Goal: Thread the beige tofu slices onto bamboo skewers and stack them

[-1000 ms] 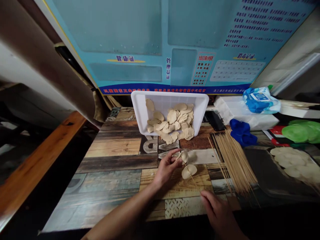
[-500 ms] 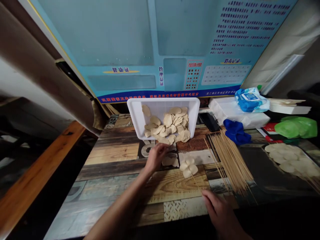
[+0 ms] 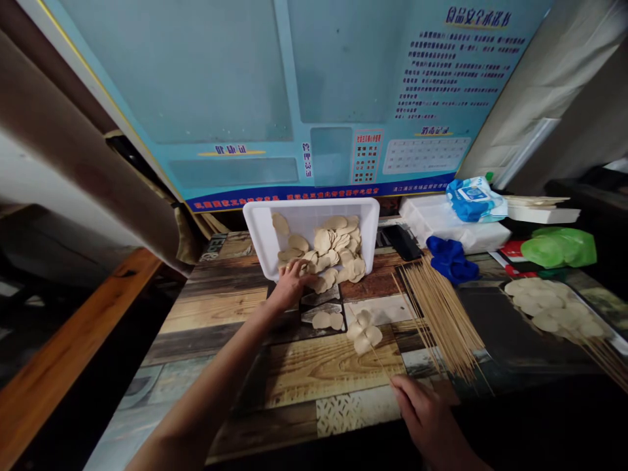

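Observation:
A thin skewer (image 3: 379,361) is pinched between the fingers of my right hand (image 3: 426,413) at the lower right. At its far end, several pale round slices (image 3: 364,332) are threaded in a cluster just above the table. My left hand (image 3: 290,288) reaches to the front edge of a white plastic tray (image 3: 261,242), touching the loose slices (image 3: 338,242) there. Its fingers are bent forward with the thumb apart; the fingertips are partly lost among the slices. A few loose slices (image 3: 328,320) lie on the table between the tray and the skewered cluster.
A pile of bare skewers (image 3: 441,320) lies right of centre. Farther right is a dark tray (image 3: 510,333) bearing finished-looking skewered slices (image 3: 554,307). Behind stand a phone (image 3: 402,242), blue cloth (image 3: 451,258), wipes pack (image 3: 475,199) and green bag (image 3: 559,247). A blue board (image 3: 338,65) backs the table.
My left hand has moved left and forward, from in front of the tray to the slices at its front edge. My right hand still holds the skewer. The view has shifted slightly.

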